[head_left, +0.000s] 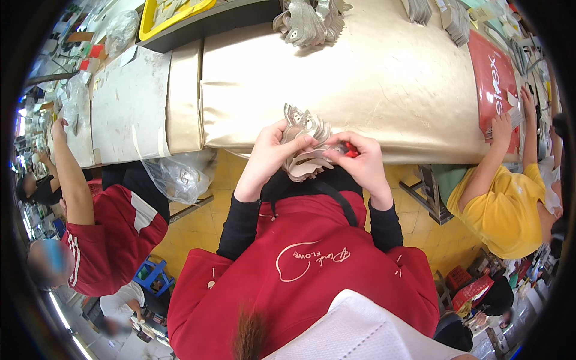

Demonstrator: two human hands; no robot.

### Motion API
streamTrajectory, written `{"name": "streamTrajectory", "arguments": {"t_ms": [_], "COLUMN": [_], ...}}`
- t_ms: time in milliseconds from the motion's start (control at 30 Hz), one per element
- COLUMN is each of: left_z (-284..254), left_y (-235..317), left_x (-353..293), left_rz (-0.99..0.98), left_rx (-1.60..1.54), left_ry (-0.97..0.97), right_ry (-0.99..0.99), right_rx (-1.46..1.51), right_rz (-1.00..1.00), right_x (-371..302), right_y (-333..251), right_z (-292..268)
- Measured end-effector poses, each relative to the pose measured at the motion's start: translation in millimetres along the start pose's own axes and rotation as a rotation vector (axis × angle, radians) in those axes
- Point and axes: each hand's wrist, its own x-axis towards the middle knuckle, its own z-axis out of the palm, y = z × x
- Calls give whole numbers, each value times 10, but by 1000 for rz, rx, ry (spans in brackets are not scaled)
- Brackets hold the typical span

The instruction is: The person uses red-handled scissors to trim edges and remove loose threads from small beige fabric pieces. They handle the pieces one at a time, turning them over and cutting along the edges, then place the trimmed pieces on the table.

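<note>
My left hand [270, 155] is closed around a bundle of thin, silvery-beige cut pieces [305, 165], curved in outline and fanned out at the top with small holes in them. The bundle is over the near edge of the table, in front of my apron. At its right side my right hand [364, 163] is closed around a small red and black tool [350, 150]; its working end is hidden by the fingers. The right fingertips touch or nearly touch the bundle's edge; I cannot tell which.
The table [384, 90] has a shiny gold cover. Farther back lie a pile of similar pieces [309, 27], a yellow tray [174, 18] and grey stacks [455, 24]. A red sheet [489, 84] lies right. Co-workers in red [117, 240] and yellow [504, 207] sit on either side.
</note>
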Motion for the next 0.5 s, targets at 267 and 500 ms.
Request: {"name": "streamTrajectory", "arguments": {"t_ms": [267, 500], "left_z": [65, 55], "left_y": [20, 45], "left_x": [-59, -53], "left_rz": [68, 50], "left_rx": [44, 8], "left_ry": [-28, -4], "right_ry": [112, 89], "right_rx": [503, 445], "right_rz": [169, 137], "right_x": [147, 108], "right_y": [-112, -134], "right_z": [130, 131]}}
